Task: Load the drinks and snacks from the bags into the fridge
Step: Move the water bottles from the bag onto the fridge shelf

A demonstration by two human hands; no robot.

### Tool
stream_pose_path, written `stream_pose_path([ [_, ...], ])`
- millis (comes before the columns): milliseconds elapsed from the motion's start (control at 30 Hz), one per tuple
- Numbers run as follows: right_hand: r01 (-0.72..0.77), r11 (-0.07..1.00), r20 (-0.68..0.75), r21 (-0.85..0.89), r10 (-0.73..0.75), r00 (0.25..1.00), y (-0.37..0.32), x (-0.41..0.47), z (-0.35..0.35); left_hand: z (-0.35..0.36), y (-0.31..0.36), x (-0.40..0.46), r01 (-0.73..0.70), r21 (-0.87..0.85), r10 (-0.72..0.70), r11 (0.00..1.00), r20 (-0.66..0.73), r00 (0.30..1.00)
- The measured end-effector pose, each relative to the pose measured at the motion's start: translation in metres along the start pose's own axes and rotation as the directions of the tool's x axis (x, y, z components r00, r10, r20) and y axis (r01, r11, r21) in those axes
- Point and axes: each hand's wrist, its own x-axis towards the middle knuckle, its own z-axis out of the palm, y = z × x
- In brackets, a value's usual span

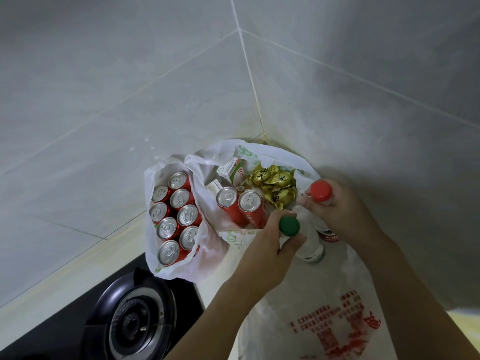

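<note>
Left hand [270, 245] fingers curl round the clear plastic bottle w/ green cap [289, 225], right hand [340, 211] grips the red-capped clear bottle [321, 190]; both just right of the white plastic bag of red cans [174, 216]. Bottles prob. heavy, slick (neck hold looks safest).

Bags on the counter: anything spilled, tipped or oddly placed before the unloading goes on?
Nothing spilled. One oddity: the can bag sits at the gas burner, its lower edge over the black hob. In the middle bag two red cans lean. Left hand grips the green-capped bottle, right hand the red-capped bottle.
</note>
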Motion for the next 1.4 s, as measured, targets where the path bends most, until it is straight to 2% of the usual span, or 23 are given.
stream_pose_path([
  [133,0.084,0.993,-0.102,0.087,-0.075,0.992,-0.021,-0.003,-0.004,-0.014,-0.002,-0.013,-0.048,-0.073,0.040,0.996,-0.101,0.994],
  [267,0.191,0.978,-0.164,0.084,-0.176,0.971,-0.058,-0.005,-0.003,-0.044,0.010,-0.028,-0.180,-0.170,0.125,0.969,-0.292,0.948],
  [400,0.264,0.960,-0.210,0.091,-0.240,0.948,-0.096,-0.007,0.005,-0.073,0.035,-0.046,-0.341,-0.266,0.191,0.902,-0.460,0.867],
  [533,0.319,0.947,-0.209,0.040,-0.304,0.930,-0.142,-0.017,0.018,-0.108,0.061,-0.070,-0.444,-0.155,0.250,0.883,-0.645,0.723],
  [700,0.385,0.921,-0.123,0.058,-0.376,0.918,-0.205,-0.044,0.040,-0.144,0.086,-0.118,-0.466,-0.046,0.236,0.884,-0.816,0.528],
  [867,0.429,0.889,0.000,0.161,-0.434,0.901,-0.256,-0.079,0.073,-0.175,0.097,-0.174,-0.481,-0.071,0.103,0.874,-0.940,0.326],
  [1133,0.459,0.861,0.125,0.217,-0.491,0.862,-0.309,-0.136,0.138,-0.215,0.077,-0.254,-0.370,-0.075,0.006,0.926,-0.977,0.213],
  [1300,0.439,0.853,0.184,0.282,-0.497,0.848,-0.315,-0.160,0.166,-0.224,0.055,-0.293,-0.303,-0.107,-0.067,0.947,-0.988,0.140],
  [1400,0.457,0.831,0.228,0.317,-0.535,0.813,-0.317,-0.169,0.179,-0.225,0.046,-0.310,-0.255,-0.113,-0.092,0.960,-0.992,0.092],
])
